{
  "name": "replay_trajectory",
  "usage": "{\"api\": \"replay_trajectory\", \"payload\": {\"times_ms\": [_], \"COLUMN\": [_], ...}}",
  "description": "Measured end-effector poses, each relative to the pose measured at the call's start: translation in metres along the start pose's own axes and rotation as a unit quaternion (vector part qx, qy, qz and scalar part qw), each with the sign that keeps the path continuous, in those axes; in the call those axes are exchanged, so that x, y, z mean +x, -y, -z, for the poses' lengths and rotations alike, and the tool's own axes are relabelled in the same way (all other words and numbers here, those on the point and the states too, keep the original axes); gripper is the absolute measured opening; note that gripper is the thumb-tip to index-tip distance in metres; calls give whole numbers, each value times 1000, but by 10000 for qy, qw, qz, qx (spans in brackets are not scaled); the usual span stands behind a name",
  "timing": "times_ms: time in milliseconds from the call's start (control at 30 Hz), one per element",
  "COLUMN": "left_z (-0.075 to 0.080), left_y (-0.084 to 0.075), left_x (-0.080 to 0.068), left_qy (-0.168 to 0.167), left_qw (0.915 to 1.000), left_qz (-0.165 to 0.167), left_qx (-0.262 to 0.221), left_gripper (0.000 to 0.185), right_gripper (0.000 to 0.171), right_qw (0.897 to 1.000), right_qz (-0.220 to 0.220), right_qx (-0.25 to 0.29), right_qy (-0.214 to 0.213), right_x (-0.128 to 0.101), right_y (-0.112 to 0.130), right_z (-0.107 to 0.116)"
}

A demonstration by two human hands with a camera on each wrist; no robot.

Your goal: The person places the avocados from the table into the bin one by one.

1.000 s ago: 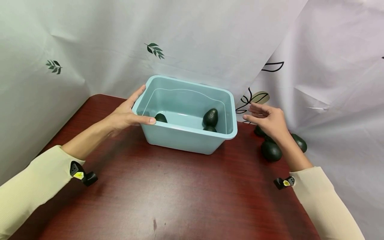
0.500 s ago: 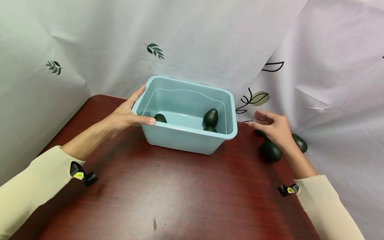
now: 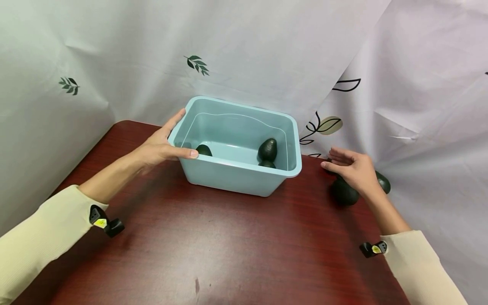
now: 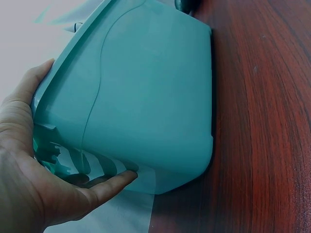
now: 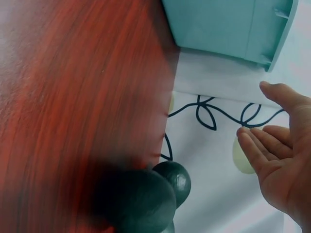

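The left hand (image 3: 158, 146) holds the near left corner of the blue tub (image 3: 236, 176), in the middle of the head view. Its thumb lies along the front rim and its fingers lie straight along the side, so it is pressing, not squeezing. In the left wrist view the left hand (image 4: 29, 160) also has a finger under the tub's lip.

The right hand (image 3: 352, 169) is low over the avocados at the right edge of the brown table (image 3: 213, 245). Its fingers are spread and loose and it holds nothing. The near avocado (image 3: 343, 192) sits just below the hand, and the far avocado (image 3: 383, 182) peeks out behind the wrist. A third one is mostly hidden under the fingers. In the right wrist view the dark avocados (image 5: 146, 199) sit at the bottom of the frame, with the open right hand (image 5: 286, 170) apart from them.

Two avocados are in the tub already, the big one (image 3: 267, 149) on the right side and a small one (image 3: 204, 150) on the left.

To do this well, I think the right hand should come down on one avocado and wrap all the way around it, because they are round and may roll off the edge. The left hand should keep the tub from sliding.
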State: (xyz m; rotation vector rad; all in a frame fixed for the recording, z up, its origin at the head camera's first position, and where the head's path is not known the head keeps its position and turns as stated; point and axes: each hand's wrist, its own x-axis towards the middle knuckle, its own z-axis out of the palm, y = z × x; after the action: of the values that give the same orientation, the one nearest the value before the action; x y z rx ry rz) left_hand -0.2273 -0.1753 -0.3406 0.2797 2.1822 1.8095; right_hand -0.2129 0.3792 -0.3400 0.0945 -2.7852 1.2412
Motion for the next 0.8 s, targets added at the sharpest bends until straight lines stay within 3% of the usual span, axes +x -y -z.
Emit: {"api": "replay_trajectory", "payload": {"times_ms": [800], "left_z": [-1], "left_y": [0], "left_x": [0], "left_qy": [29], "left_qw": [10000], "left_qz": [37], "left_qx": [-76], "left_gripper": [126], "right_gripper": [71], "right_qw": [9988], "right_qz": [-302], "right_qx": [-325], "right_qy": [-205], "right_x": [-29], "right_y": [-33], "right_z": [16]}}
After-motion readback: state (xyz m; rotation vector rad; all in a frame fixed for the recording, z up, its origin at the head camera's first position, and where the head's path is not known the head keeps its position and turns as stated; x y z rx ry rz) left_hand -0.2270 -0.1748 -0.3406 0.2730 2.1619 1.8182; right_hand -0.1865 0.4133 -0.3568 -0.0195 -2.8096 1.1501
